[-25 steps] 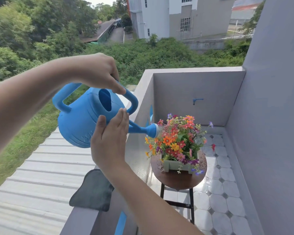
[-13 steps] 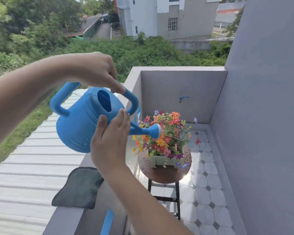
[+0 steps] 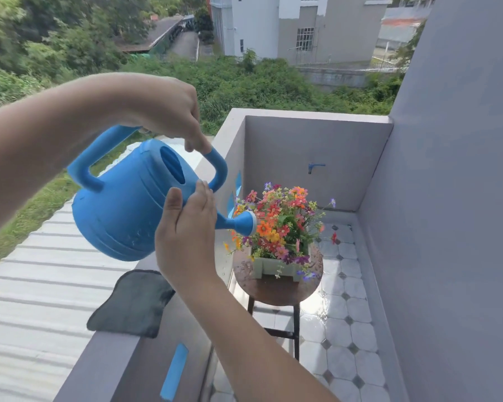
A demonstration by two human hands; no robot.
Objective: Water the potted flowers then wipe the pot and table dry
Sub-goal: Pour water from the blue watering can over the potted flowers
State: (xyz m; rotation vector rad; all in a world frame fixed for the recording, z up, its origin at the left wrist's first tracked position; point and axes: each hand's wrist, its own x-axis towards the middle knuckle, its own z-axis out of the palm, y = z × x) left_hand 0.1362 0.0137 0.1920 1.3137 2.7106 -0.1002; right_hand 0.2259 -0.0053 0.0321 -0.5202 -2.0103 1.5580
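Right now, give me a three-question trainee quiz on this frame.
1. True or false: the left hand grips the watering can by its top handle.
2. Where does the dark cloth lie? A) on the ledge B) on the round table C) on the floor
3. Fill in: the can's spout points at the ____.

Key: 1 true; 2 A; 3 flowers. The right hand lies flat against the can.

Showing two bare forearms, no sleeves reaching into view. Wearing nothing on the left hand (image 3: 160, 108): no glove, ring or watch visible. Wearing nothing on the right hand (image 3: 186, 236) either, wrist bare, no band or bracelet showing. Showing short, unpainted nails on the fingers (image 3: 201, 195) of the right hand.
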